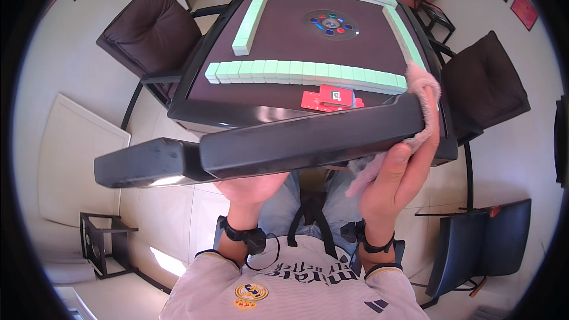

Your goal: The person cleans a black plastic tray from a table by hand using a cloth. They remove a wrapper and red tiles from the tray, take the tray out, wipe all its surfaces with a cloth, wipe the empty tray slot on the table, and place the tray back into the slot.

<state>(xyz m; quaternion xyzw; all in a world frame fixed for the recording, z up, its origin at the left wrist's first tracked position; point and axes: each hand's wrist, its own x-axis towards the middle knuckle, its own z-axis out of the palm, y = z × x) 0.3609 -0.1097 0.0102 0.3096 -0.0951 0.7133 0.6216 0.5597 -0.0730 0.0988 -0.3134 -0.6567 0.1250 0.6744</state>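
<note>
A long, dark plastic or metal piece (311, 138) is held up in front of my body, above the near edge of the automatic mahjong table. A shorter block-shaped section (138, 162) extends from its left side past a recess. My left hand (253, 189) supports it from below, with the fingers hidden behind it. At the right end, my right hand (400, 182) presses a pale pink cloth (422, 80) around the end and underside. Beyond it lie red cards (336, 96), stacked near a row of green-backed mahjong tiles (306, 71).
The mahjong table (289, 31) carries more tile rows on its left, far and right sides, around a central control panel (331, 23). Brown padded chairs stand left (151, 31) and right (486, 82). A dark folding chair (480, 249) and a black metal frame (104, 244) are near the floor.
</note>
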